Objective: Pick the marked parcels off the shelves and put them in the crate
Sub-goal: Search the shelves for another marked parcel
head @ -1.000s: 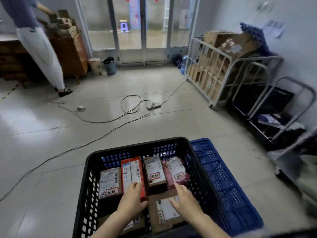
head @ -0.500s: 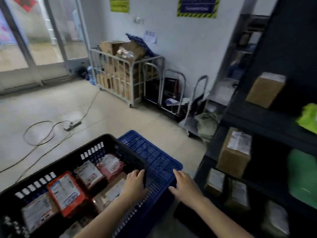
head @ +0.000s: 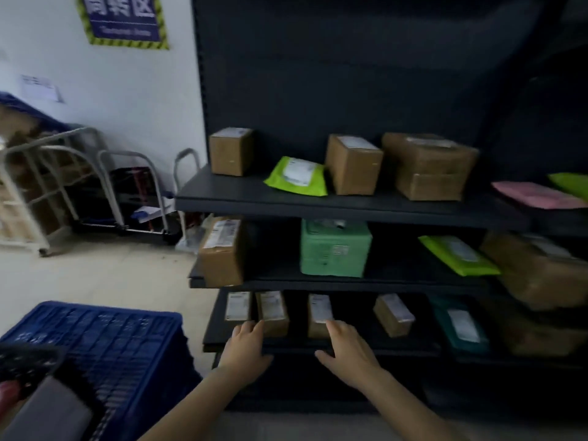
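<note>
blue wall sign (head: 122, 19) reading 周转区, parcel labels (head: 222, 233) too blurred

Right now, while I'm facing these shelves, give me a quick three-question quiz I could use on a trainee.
1. True or false: neither the left hand nor the right hand grips a parcel yet.
2. On the top shelf, what lies between the small brown box and the next brown box? A) a green bag B) a red tin C) a bottle
3. Fill in: the crate nearest the shelves is coloured ____.
Key: 1 true; 2 A; 3 blue.
</note>
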`<action>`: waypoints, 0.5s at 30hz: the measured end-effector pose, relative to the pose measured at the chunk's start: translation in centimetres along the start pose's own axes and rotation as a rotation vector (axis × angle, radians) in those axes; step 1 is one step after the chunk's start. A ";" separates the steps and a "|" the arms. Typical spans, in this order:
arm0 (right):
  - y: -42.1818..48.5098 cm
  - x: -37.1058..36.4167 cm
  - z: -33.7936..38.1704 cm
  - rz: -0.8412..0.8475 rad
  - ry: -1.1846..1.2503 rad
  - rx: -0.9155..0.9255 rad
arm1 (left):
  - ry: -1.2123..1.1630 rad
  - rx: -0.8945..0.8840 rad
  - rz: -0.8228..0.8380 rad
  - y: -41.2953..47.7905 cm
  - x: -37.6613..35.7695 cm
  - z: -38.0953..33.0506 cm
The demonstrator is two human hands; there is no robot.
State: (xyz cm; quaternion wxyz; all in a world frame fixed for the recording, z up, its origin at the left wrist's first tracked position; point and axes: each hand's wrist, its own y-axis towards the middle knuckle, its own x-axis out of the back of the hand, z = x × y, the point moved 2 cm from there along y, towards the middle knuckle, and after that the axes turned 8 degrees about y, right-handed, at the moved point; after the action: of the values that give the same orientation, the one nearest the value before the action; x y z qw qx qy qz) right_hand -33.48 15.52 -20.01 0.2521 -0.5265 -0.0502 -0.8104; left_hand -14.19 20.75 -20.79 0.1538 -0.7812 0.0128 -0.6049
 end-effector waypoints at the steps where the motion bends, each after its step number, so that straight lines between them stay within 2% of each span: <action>1: -1.4 1.0 -2.1 -0.022 0.001 -0.021 | 0.008 -0.029 -0.001 -0.1 -0.4 -2.6; 15: -19.6 11.7 -27.1 -0.226 0.106 -0.299 | 0.054 -0.370 0.006 -3.0 -6.9 -35.2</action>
State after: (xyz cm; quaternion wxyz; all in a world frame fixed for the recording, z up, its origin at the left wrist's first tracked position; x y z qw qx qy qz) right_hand -68.70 18.94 -18.08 0.0810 -0.5058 0.0252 -0.8585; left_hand -49.92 17.09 -18.74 0.0089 -0.7798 0.1304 -0.6123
